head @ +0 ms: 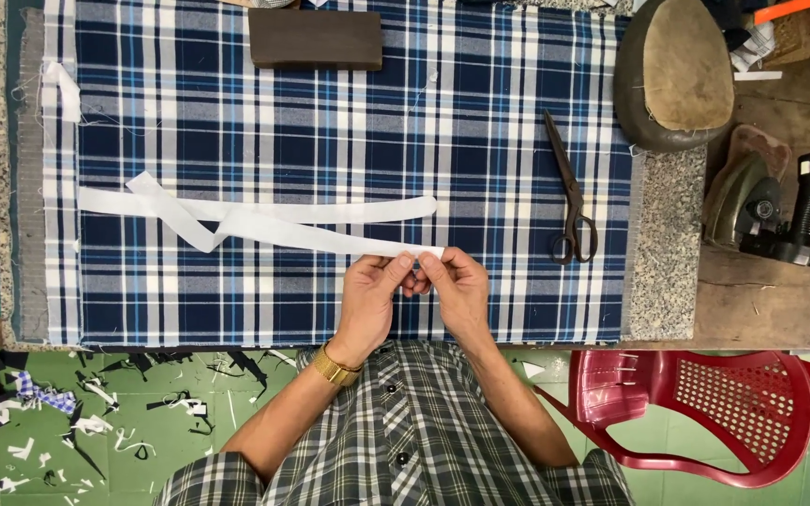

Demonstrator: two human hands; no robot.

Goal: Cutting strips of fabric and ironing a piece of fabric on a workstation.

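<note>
A blue, navy and white plaid cloth (330, 122) covers the worktable. On it lie long white fabric strips (255, 217), crossing near the left. My left hand (372, 290) and my right hand (457, 281) meet at the near end of one white strip, and both pinch that end between fingertips just above the cloth's front part. A gold watch sits on my left wrist. Dark scissors (569, 201) lie shut on the cloth to the right of my hands.
A dark brown block (316, 37) rests at the cloth's far edge. An oval padded form (672, 70) and an iron (761, 211) sit at the right on the wooden bench. A red plastic chair (705, 403) stands below right. Fabric scraps litter the green floor (67, 422).
</note>
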